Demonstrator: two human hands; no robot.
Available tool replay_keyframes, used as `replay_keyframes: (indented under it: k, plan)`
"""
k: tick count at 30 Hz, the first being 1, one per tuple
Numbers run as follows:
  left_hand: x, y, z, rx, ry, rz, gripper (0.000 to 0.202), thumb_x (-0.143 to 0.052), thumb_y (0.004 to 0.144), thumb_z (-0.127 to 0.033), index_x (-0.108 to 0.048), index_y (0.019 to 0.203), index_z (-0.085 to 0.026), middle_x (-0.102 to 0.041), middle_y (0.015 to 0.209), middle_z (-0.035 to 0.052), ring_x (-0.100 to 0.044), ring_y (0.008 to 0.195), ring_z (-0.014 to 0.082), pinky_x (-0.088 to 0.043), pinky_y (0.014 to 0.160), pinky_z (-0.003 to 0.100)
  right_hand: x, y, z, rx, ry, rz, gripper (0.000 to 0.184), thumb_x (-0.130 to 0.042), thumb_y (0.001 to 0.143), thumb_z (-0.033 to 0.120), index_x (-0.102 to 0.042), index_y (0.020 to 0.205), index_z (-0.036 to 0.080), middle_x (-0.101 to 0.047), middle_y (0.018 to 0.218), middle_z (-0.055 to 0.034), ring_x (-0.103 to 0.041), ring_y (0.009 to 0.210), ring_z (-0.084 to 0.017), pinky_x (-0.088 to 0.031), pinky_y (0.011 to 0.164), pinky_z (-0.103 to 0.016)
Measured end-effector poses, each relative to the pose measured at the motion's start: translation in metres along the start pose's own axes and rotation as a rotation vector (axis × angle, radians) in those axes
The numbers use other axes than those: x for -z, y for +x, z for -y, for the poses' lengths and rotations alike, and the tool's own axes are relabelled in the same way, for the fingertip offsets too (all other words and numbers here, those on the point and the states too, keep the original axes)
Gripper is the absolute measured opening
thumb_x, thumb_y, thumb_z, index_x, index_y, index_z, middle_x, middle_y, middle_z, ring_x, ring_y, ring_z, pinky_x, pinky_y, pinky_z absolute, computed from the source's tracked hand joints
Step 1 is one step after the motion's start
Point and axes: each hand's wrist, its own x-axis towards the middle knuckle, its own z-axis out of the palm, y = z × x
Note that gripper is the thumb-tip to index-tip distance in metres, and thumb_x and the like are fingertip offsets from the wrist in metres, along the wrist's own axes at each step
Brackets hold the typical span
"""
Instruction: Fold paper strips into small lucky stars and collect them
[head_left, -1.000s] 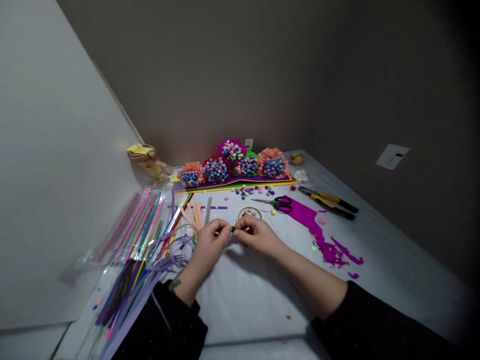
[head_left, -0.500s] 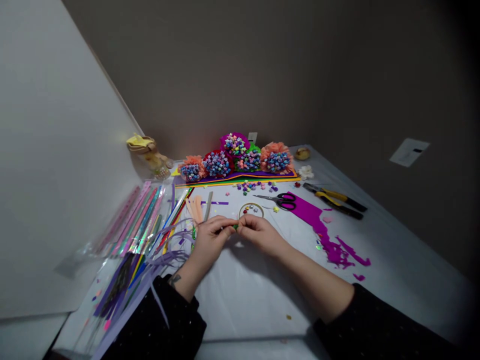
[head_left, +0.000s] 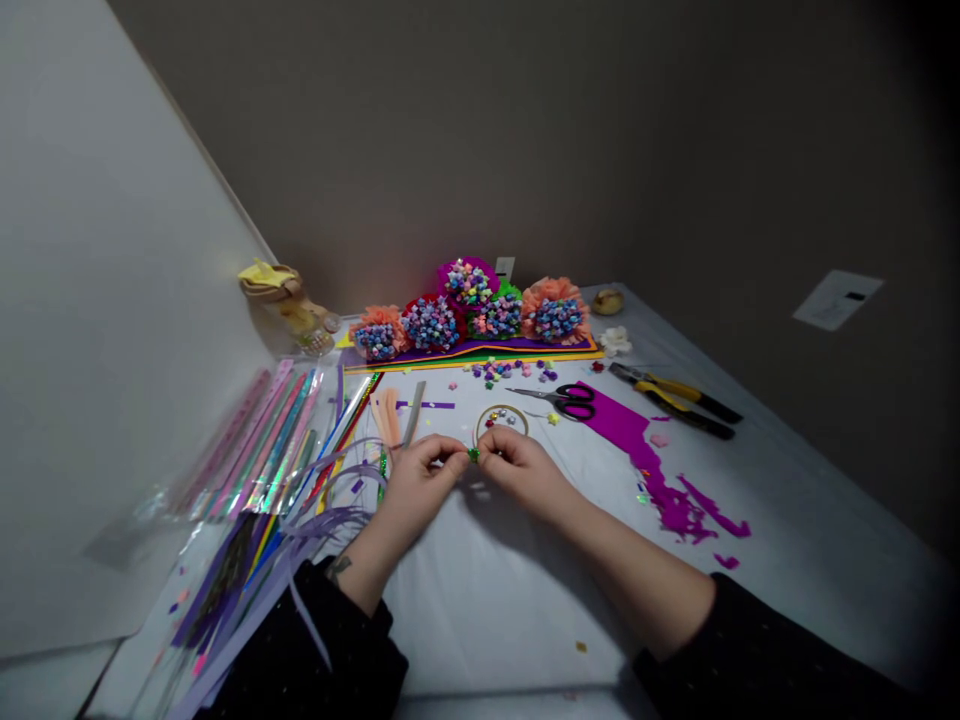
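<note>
A tiny green paper star [head_left: 474, 455] is pinched between my two hands above the white table. My left hand [head_left: 425, 478] grips its left side with thumb and forefinger; my right hand [head_left: 519, 468] grips its right side the same way. Just beyond the fingertips lies a yellowish ring [head_left: 526, 420] with a few small stars inside. Peach paper strips [head_left: 386, 415] and a grey strip [head_left: 414, 415] lie beyond my left hand. Black-handled scissors [head_left: 574, 402] rest past my right hand.
Star-filled paper flowers [head_left: 431, 323] stand at the back on coloured sheets. At the right lie yellow-and-black pliers [head_left: 675, 398] and torn magenta paper [head_left: 679, 505]. Bagged paper strips [head_left: 259, 440] and loose lilac strips [head_left: 326, 525] cover the left, near a boot-shaped ornament [head_left: 296, 310].
My fingertips have drawn slightly apart, so more of the green star shows between them. The view has shifted a little; the things on the table stay put.
</note>
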Motion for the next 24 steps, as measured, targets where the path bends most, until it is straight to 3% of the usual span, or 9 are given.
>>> replay_keyframes:
  k: [5, 8, 12, 24]
  plan:
    - [-0.002, 0.001, -0.001, 0.044, -0.031, 0.072, 0.014, -0.055, 0.075, -0.027, -0.061, 0.072, -0.015, -0.062, 0.068, 0.0001, -0.057, 0.066, 0.0135, -0.046, 0.063, 0.023, 0.000, -0.001, 0.000, 0.190, -0.171, -0.032, 0.010, -0.046, 0.077, 0.020, -0.047, 0.067, 0.020, -0.049, 0.072, -0.0024, -0.049, 0.073, -0.018, -0.036, 0.065, -0.030]
    - [-0.001, 0.000, -0.002, 0.036, -0.056, 0.031, 0.015, -0.055, 0.077, -0.029, -0.061, 0.074, -0.015, -0.062, 0.071, 0.0001, -0.056, 0.067, 0.0132, -0.045, 0.063, 0.023, -0.001, -0.003, 0.001, 0.269, -0.240, -0.174, 0.002, -0.052, 0.077, 0.019, -0.051, 0.076, 0.020, -0.053, 0.086, -0.0057, -0.049, 0.091, -0.022, -0.037, 0.081, -0.036]
    - [-0.001, -0.003, -0.004, 0.009, -0.068, -0.010, 0.015, -0.056, 0.078, -0.030, -0.062, 0.075, -0.015, -0.063, 0.072, 0.0004, -0.057, 0.069, 0.0134, -0.045, 0.064, 0.022, -0.002, -0.007, 0.004, 0.247, -0.265, -0.295, 0.005, -0.059, 0.076, 0.021, -0.054, 0.075, 0.020, -0.052, 0.097, -0.0080, -0.048, 0.100, -0.025, -0.035, 0.089, -0.040]
    - [-0.003, -0.006, -0.005, -0.033, -0.053, -0.035, 0.016, -0.058, 0.078, -0.029, -0.065, 0.074, -0.015, -0.065, 0.071, 0.0010, -0.057, 0.066, 0.0129, -0.044, 0.061, 0.022, -0.010, -0.011, 0.008, 0.148, 0.017, -0.242, 0.009, -0.055, 0.078, 0.023, -0.057, 0.071, 0.020, -0.051, 0.095, -0.0064, -0.051, 0.098, -0.021, -0.038, 0.088, -0.035]
